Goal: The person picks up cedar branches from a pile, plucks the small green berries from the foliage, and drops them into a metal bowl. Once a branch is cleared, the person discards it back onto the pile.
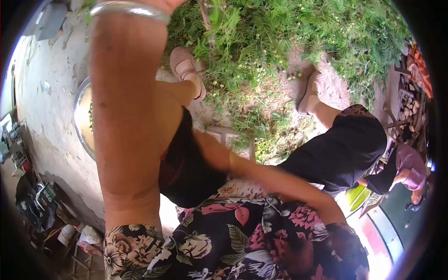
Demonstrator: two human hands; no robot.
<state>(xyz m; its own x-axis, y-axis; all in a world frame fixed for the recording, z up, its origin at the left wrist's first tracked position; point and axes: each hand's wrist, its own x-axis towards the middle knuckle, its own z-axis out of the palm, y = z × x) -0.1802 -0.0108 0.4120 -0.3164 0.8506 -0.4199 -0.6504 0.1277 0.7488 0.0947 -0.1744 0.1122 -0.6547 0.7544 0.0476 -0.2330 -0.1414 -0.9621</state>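
Observation:
My left arm reaches up along the left of the view, with a silver bangle at the wrist. Only a sliver of my left hand (164, 3) shows at the top edge; its fingers lie outside the picture. A brownish stem (204, 15) with feathery green leaves stands just right of it. My right arm crosses low in front of my floral top. Motion smears my right hand (212, 148) beside my black-clad knee, so its fingers and anything in them cannot be made out. Leafy green branches (275, 42) with small pale buds spread over the ground ahead.
Partly behind my left arm sits a round metal tray (83, 119) holding green bits. A small wooden frame (226, 132) stands between my legs. Clutter (46, 200) lies at lower left. To the right are stacked firewood (410, 105) and another person in purple (411, 165).

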